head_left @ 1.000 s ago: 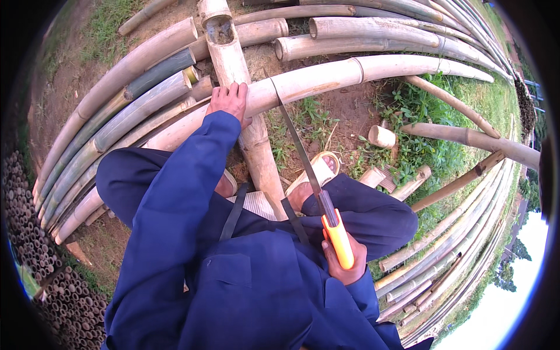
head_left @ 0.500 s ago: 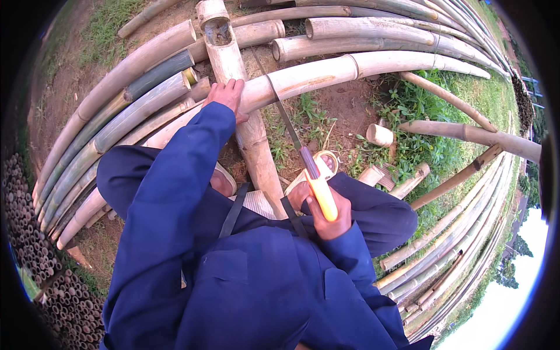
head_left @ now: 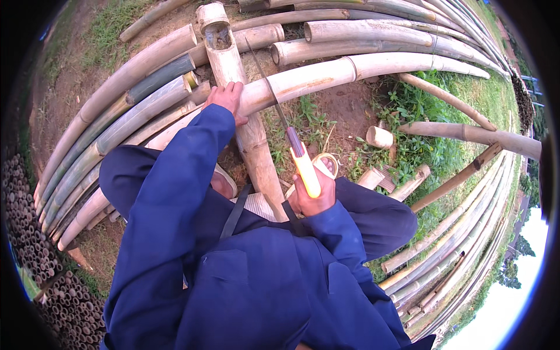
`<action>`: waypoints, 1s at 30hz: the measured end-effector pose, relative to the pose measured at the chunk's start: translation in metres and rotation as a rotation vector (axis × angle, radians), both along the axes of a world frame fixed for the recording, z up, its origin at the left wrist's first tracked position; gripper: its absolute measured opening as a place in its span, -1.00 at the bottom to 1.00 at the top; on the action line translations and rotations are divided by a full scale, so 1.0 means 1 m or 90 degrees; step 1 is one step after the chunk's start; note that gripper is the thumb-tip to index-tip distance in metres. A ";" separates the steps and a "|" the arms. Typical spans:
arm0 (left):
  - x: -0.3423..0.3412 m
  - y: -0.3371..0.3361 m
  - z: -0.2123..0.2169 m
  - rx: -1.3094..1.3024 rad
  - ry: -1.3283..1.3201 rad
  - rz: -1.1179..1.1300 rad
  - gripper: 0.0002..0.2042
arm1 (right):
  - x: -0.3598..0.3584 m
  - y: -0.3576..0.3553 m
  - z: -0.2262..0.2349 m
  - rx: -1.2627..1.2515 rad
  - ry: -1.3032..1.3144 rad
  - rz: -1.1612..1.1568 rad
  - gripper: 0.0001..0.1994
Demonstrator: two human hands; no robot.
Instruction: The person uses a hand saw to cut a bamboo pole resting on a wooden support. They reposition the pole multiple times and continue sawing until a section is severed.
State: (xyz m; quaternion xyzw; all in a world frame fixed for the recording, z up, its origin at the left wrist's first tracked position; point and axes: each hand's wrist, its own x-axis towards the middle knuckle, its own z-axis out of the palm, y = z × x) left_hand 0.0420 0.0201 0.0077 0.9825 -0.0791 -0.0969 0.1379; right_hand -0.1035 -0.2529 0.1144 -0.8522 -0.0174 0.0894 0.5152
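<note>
A long pale bamboo pole [head_left: 321,77] runs across in front of me, resting on a thicker bamboo post [head_left: 256,149] that slants up from my feet. My left hand [head_left: 226,100] grips the pole where it crosses the post. My right hand [head_left: 318,197] is closed around the yellow handle of a handsaw [head_left: 303,166]. The saw's thin dark blade lies across the pole, just right of my left hand, with its tip out past the far side. Whether the blade has cut into the pole cannot be made out.
Several bamboo poles [head_left: 134,90] lie side by side at the left, and more [head_left: 373,32] lie beyond the pole. A short bamboo offcut [head_left: 379,136] sits on the ground near weeds. Bamboo props [head_left: 466,133] stand at the right. A stack of cut bamboo [head_left: 70,309] fills the lower left.
My right hand and the saw handle have moved up and to the left, pushing the blade farther across the pole. My left hand stays in place on the pole.
</note>
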 end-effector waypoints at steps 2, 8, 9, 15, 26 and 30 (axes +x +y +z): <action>-0.002 0.001 0.008 -0.012 0.017 0.012 -0.19 | -0.004 0.002 0.006 0.015 0.026 -0.002 -0.92; -0.005 -0.001 0.011 0.032 0.069 0.026 -0.16 | -0.086 -0.055 0.081 -0.040 0.108 -0.023 -0.63; -0.005 0.000 0.009 0.028 0.066 0.031 -0.16 | -0.079 -0.054 0.063 -0.005 0.123 -0.049 -0.65; -0.006 0.005 0.012 0.016 0.045 0.024 -0.15 | 0.015 0.002 -0.022 0.046 0.022 0.003 -0.91; 0.003 0.001 0.011 0.002 0.035 0.012 -0.17 | 0.015 0.007 -0.040 0.062 -0.009 -0.058 -0.90; -0.004 0.006 0.015 0.028 0.056 0.040 -0.18 | -0.012 -0.012 -0.010 0.015 0.061 0.010 -0.80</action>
